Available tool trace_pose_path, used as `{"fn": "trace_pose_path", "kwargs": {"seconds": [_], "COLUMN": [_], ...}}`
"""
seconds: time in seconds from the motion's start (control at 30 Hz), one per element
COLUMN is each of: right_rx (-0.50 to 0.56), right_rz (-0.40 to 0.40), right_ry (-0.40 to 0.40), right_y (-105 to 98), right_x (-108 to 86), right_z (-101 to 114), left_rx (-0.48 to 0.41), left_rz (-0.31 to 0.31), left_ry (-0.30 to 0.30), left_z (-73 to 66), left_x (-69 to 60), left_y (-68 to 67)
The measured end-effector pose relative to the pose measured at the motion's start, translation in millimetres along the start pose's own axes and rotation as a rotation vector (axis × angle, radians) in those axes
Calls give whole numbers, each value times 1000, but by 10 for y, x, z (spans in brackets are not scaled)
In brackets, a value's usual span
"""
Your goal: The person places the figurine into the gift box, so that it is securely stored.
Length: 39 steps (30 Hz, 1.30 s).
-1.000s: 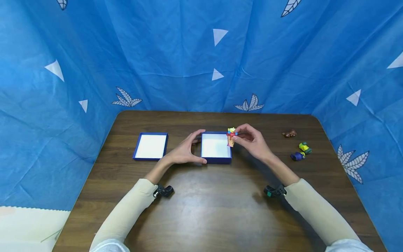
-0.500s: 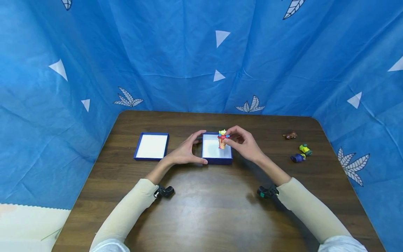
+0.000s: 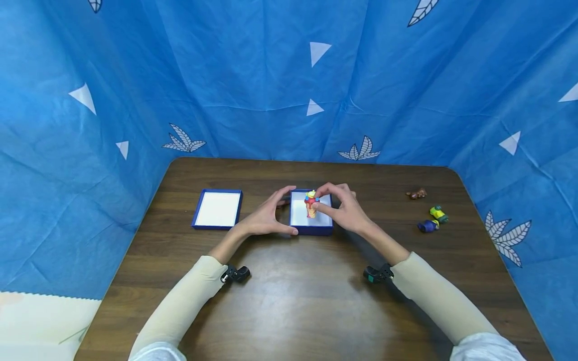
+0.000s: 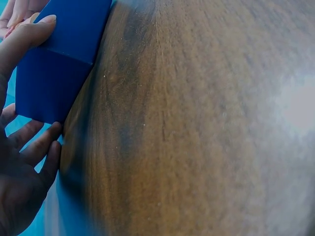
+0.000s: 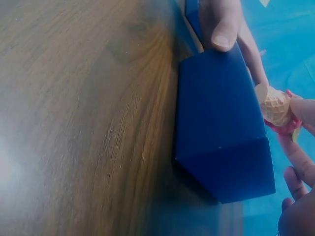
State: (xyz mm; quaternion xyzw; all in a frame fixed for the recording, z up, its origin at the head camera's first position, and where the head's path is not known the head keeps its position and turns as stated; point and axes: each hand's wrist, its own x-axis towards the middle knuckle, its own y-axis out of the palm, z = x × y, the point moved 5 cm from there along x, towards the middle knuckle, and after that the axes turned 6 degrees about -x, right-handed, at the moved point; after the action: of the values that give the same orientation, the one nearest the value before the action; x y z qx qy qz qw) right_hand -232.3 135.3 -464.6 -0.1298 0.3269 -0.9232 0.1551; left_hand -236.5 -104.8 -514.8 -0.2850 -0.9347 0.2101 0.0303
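Note:
A blue box with a white inside (image 3: 298, 215) stands near the table's middle. My left hand (image 3: 266, 216) grips its left side, thumb at the front and fingers at the back; in the left wrist view the thumb lies on the blue wall (image 4: 74, 34). Between the thumb and fingers of my right hand (image 3: 346, 209) is an ice-cream-cone figure (image 3: 311, 204) with a red and yellow top, held over the box. The right wrist view shows its waffle cone (image 5: 276, 107) just beyond the box's wall (image 5: 219, 103).
A shallow blue lid with a white inside (image 3: 218, 209) lies to the left of the box. On the right of the table are a brown figure (image 3: 416, 194), a green-and-yellow figure (image 3: 438, 214) and a purple figure (image 3: 427, 226). Blue cloth (image 3: 253, 80) hangs behind the table.
My right hand has moved left with the cone figure, from the box's right edge to above its inside. My left hand has kept its grip on the box.

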Motion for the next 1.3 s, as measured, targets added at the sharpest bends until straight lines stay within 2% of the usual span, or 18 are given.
{"fn": "trace_pose_path", "kwargs": {"seconds": [0.3,0.7,1.03,1.3], "right_rx": [-36,-119,-211,-371], "right_rz": [39,77,109,151], "right_ry": [-46,-44,14,85], "right_y": [152,346,410,425], "right_x": [28,38,87,91], "right_z": [96,158,161,163], "left_rx": [-16,-44,-42,-26], "left_rz": [6,12,14,16], "left_ry": [14,28,23,39], "left_z": [-14,-9,21,18], "left_x": [-6,-7,-3,5], "left_y": [15,13,2,10]}}
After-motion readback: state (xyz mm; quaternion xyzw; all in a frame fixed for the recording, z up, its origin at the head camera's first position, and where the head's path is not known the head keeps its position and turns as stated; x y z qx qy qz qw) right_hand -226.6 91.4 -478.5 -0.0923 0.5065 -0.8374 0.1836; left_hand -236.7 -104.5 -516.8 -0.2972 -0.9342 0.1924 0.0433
